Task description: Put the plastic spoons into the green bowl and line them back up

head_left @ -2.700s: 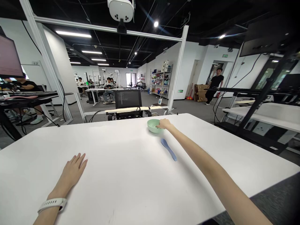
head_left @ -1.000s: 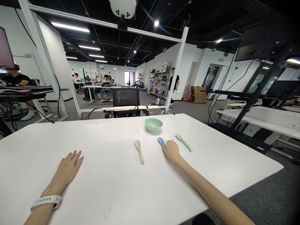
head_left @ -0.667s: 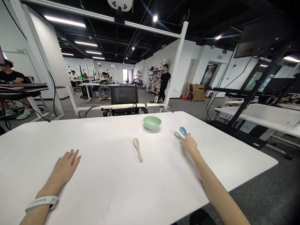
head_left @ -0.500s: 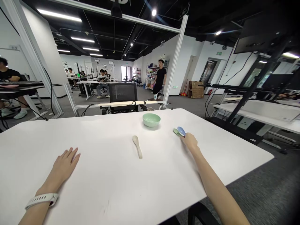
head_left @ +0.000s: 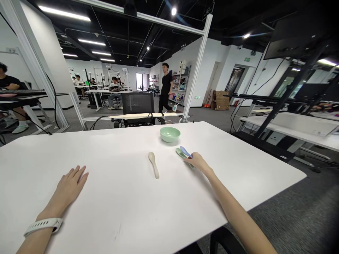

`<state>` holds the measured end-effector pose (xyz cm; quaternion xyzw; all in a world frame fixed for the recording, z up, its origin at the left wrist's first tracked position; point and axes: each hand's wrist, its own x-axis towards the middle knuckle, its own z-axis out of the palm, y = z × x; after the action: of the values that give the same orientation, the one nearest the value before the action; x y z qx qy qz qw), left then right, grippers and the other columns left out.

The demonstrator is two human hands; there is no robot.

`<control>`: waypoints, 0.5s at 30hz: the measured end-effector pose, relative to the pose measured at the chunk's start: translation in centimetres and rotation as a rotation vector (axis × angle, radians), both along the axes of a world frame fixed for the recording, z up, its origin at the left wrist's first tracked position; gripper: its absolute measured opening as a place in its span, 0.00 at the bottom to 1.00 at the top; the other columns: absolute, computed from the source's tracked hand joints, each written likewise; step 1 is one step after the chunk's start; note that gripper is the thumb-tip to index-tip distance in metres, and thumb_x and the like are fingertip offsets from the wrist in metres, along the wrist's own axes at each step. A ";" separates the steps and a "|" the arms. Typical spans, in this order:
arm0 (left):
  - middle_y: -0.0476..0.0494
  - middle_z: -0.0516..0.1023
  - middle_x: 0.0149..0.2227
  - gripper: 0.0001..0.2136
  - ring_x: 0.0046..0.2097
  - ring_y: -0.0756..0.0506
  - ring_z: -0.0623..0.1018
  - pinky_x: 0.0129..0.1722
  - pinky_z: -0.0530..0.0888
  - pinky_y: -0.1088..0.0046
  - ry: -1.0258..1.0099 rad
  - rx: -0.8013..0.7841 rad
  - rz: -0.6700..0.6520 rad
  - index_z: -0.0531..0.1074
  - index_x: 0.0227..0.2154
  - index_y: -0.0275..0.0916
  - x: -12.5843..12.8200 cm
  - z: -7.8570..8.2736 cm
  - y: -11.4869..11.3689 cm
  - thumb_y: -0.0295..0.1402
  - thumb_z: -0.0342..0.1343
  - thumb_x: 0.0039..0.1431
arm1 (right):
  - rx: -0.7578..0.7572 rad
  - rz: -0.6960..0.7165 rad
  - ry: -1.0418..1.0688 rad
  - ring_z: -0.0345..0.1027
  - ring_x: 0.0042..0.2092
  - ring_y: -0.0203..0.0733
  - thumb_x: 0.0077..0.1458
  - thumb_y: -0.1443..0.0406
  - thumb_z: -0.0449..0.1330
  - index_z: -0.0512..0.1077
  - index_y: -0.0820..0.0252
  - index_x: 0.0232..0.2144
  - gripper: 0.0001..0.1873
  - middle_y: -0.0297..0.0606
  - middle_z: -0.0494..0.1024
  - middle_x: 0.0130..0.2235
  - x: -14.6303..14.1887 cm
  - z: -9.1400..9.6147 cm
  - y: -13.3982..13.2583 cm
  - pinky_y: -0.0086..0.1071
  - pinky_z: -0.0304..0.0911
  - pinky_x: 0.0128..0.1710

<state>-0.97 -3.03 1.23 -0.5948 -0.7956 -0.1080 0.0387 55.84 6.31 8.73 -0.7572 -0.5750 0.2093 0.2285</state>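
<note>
My right hand (head_left: 198, 162) is closed on two spoons held together, a blue spoon (head_left: 184, 151) lying over a green spoon (head_left: 180, 153), with their bowls pointing toward the far left. They hover just above the white table (head_left: 127, 204), a short way in front of a pale green bowl (head_left: 170, 134). A beige spoon (head_left: 153, 164) lies flat to the left of my right hand. My left hand (head_left: 69, 185) rests palm down on the table at the near left, fingers stretched out, holding nothing. A white band sits on that wrist.
A black office chair (head_left: 137, 107) stands behind the table's far edge, within a white metal frame (head_left: 194, 70). A person in black (head_left: 165, 91) walks beyond it. Other desks and seated people fill the left background. A black stand (head_left: 275, 106) rises at the right.
My right hand picked up the blue spoon, carried it right onto the green spoon, gathered both and moved them left toward the bowl. The person in black walked leftward. My left hand stayed put.
</note>
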 end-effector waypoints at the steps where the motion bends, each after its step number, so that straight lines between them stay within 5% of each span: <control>1: 0.27 0.64 0.75 0.34 0.76 0.29 0.63 0.73 0.62 0.46 -0.007 0.004 -0.001 0.65 0.71 0.27 0.0 0.0 0.0 0.43 0.35 0.71 | 0.003 0.001 -0.009 0.68 0.29 0.39 0.55 0.64 0.71 0.69 0.57 0.24 0.15 0.36 0.75 0.25 0.0 -0.1 0.0 0.31 0.55 0.29; 10: 0.27 0.66 0.74 0.34 0.75 0.29 0.65 0.72 0.64 0.46 -0.012 0.025 -0.003 0.67 0.70 0.27 0.1 0.3 0.0 0.43 0.37 0.70 | 0.036 -0.008 -0.020 0.73 0.34 0.43 0.57 0.57 0.71 0.73 0.59 0.29 0.15 0.42 0.80 0.31 0.3 -0.7 0.3 0.31 0.58 0.30; 15: 0.26 0.64 0.75 0.36 0.76 0.29 0.63 0.73 0.62 0.45 -0.029 0.010 -0.011 0.65 0.71 0.27 0.2 0.4 -0.1 0.45 0.33 0.71 | 0.091 -0.135 0.041 0.75 0.35 0.46 0.61 0.53 0.68 0.74 0.63 0.43 0.19 0.48 0.83 0.39 3.2 0.0 1.5 0.33 0.64 0.32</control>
<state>-0.79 -3.13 1.60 -0.5973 -0.7923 -0.1209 0.0296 59.05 7.76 8.70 -0.7788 -0.5267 0.1825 0.2878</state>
